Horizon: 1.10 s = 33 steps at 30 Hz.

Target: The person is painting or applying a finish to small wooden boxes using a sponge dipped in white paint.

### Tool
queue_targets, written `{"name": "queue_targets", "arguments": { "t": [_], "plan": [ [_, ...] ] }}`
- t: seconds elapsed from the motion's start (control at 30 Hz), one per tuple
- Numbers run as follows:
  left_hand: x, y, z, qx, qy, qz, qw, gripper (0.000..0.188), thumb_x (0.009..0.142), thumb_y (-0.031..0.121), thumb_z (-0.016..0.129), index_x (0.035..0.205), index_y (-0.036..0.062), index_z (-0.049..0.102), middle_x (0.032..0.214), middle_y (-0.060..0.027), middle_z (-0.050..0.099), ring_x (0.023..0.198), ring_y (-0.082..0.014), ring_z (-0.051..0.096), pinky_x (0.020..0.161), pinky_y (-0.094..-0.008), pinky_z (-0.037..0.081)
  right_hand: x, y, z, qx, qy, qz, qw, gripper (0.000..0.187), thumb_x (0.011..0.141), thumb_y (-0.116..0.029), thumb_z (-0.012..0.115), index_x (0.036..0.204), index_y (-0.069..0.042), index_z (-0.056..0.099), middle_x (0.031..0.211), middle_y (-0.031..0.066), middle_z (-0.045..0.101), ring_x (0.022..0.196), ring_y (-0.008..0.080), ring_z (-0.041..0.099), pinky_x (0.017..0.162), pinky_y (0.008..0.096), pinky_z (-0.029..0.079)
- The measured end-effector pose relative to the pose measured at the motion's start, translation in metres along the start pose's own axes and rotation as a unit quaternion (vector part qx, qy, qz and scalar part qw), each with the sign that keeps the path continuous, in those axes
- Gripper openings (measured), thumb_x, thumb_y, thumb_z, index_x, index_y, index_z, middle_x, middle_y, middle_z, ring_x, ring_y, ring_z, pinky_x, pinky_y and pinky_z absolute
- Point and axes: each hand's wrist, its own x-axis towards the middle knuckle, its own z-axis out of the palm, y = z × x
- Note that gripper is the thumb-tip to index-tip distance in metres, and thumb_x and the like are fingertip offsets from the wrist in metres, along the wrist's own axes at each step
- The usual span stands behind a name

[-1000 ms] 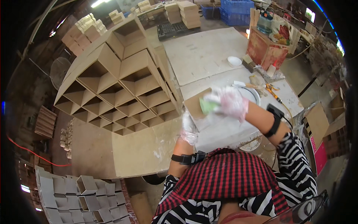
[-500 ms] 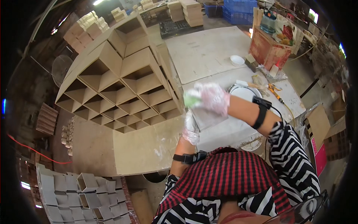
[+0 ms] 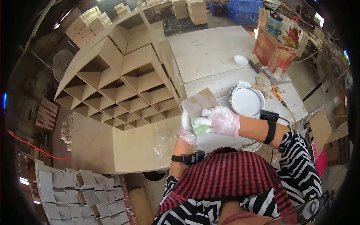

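Note:
My right hand [image 3: 222,120], in a clear plastic glove smeared with white, closes round a light green sponge [image 3: 201,126]. Its sponge is at the near edge of a greyish wooden piece [image 3: 200,102] with brown patches. Whether that piece is a flat board or one side of a box, I cannot tell. My left hand [image 3: 186,127], gloved and whitened too, grips the piece at its left edge; some of its fingers are hidden. Beyond my right wrist stands a round tub of white paint-like liquid [image 3: 246,101], with a brush [image 3: 257,87] lying by its rim.
A tall stack of open wooden boxes [image 3: 129,90] rises at the left of the table [image 3: 213,48]. Coated boxes [image 3: 63,191] stand lower left. A white bowl [image 3: 240,60], an orange-handled tool [image 3: 277,93] and a red-stained crate [image 3: 272,50] are at the right.
My right hand with the sponge has come down nearer my body, from the far part of the wooden piece to its near edge. The piece now shows its patchy brown face, and the tub is uncovered.

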Motion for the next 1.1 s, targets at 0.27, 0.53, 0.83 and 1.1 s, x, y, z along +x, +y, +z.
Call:
{"name": "queue_targets", "arguments": {
  "t": [0.27,0.53,0.83,1.1],
  "plan": [
    [0.005,-0.018,0.008,0.038,0.265,0.049,0.962,0.048,0.095,0.043,0.045,0.123,0.0052,0.052,0.116,-0.0109,0.060,0.099,-0.0247,0.062,0.086,-0.0392,0.052,0.002,0.040,0.007,0.024,0.152,0.126,0.980,0.028,0.088,-0.034,0.053,0.113,-0.020,0.055,0.099,0.0126,0.056,0.084,0.0353,0.062,0.073,0.0457,0.052],
    [0.004,-0.028,-0.036,0.165,0.169,0.049,0.971,0.043,0.094,0.033,0.051,0.128,0.0063,0.048,0.118,-0.0094,0.058,0.109,-0.0198,0.055,0.091,-0.0341,0.048,0.024,0.022,-0.011,0.049,0.084,0.188,0.977,0.035,0.085,-0.039,0.055,0.117,-0.023,0.055,0.098,0.0124,0.056,0.084,0.0293,0.062,0.072,0.0408,0.052],
    [0.003,0.001,0.031,0.023,0.127,0.058,0.990,0.056,0.096,0.048,0.037,0.134,0.0063,0.043,0.128,-0.0124,0.052,0.115,-0.0282,0.052,0.096,-0.0444,0.046,-0.015,0.019,-0.005,0.023,0.005,0.107,0.994,0.035,0.078,-0.040,0.063,0.110,-0.024,0.060,0.098,0.0094,0.059,0.084,0.0299,0.062,0.076,0.0384,0.052],
    [-0.001,-0.004,0.022,0.097,0.275,0.048,0.955,0.057,0.097,0.047,0.035,0.136,0.0054,0.041,0.130,-0.0125,0.051,0.117,-0.0302,0.051,0.100,-0.0453,0.042,-0.025,0.031,0.000,0.098,0.156,0.162,0.969,0.029,0.083,-0.039,0.060,0.108,-0.024,0.061,0.104,0.0119,0.059,0.091,0.0289,0.062,0.080,0.0408,0.051]
  ]
}}
